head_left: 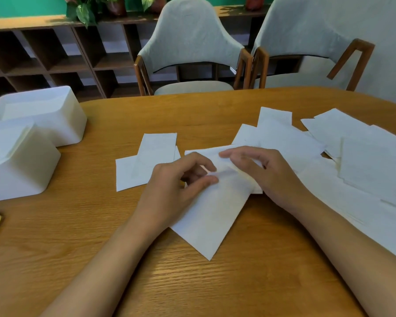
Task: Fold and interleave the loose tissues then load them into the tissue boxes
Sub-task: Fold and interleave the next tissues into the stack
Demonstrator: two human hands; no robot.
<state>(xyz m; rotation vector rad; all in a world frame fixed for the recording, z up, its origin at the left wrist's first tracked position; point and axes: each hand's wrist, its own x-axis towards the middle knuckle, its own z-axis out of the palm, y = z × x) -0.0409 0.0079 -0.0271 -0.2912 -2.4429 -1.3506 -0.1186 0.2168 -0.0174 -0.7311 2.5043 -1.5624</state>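
Head view: your left hand [176, 179] and right hand [263, 172] both pinch one tissue [213, 216] at mid-frame on the tabletop [238, 282]; loose tissues [364, 161] lie at the right, two tissue boxes [55, 120] sit at the left edge.

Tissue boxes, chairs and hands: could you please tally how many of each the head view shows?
Tissue boxes: 2, far box and near box
Chairs: 2, left chair and right chair
Hands: 2, left hand and right hand, both pinching one tissue
Total: 6
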